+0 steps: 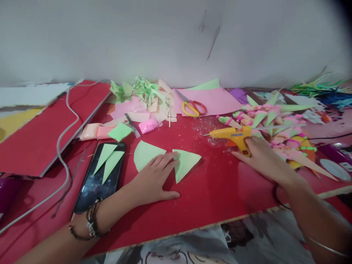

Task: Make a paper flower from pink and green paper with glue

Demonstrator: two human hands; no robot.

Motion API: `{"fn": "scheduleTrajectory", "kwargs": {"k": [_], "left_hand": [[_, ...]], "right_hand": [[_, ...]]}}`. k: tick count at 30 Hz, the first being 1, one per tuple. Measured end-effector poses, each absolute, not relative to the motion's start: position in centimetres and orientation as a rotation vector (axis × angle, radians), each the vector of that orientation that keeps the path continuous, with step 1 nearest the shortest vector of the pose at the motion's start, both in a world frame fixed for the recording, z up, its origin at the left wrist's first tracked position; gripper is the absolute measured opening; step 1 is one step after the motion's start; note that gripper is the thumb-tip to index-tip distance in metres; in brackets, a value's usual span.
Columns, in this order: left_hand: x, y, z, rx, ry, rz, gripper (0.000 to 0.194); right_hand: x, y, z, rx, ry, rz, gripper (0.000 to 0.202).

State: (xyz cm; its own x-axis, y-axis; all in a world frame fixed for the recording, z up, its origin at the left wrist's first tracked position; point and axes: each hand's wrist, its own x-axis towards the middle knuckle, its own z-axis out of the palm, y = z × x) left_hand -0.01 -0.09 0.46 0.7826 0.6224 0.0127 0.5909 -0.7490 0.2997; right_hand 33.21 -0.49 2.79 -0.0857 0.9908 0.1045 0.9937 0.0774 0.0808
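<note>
My left hand (156, 176) lies open on the red table, fingers spread, its fingertips on pale green paper. Under and beside them are a rounded green paper piece (145, 152) on the left and a folded-looking green piece (187, 163) on the right. The handle of a yellow hot glue gun (232, 135) sits between the thumb and fingers of my right hand (257, 154). Its nozzle points left, just above the table. Some of my right fingers are hidden behind the handle. Two narrow green paper triangles (109, 161) rest on a phone (99, 187) left of my left hand.
Yellow-and-red scissors (194, 106) lie on pink paper (220, 101) at the back. Paper flowers and cones (280, 121) are heaped at the right. Clay packets (108, 132), a cutter knife (132, 125) and paper scraps (148, 91) sit back left. A white cable (62, 143) crosses a red board (55, 128).
</note>
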Motion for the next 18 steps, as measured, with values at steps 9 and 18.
{"fn": "scheduleTrajectory", "kwargs": {"k": [9,18], "left_hand": [[0.1,0.4,0.9,2.662,0.911,0.111,0.076],[-0.1,0.7,1.0,2.601,0.876,0.115,0.081]], "right_hand": [[28.4,-3.4,5.9,-1.735,-2.430,0.241,0.042],[25.8,-0.5,2.4,-1.301,-2.439,0.787,0.045]]}}
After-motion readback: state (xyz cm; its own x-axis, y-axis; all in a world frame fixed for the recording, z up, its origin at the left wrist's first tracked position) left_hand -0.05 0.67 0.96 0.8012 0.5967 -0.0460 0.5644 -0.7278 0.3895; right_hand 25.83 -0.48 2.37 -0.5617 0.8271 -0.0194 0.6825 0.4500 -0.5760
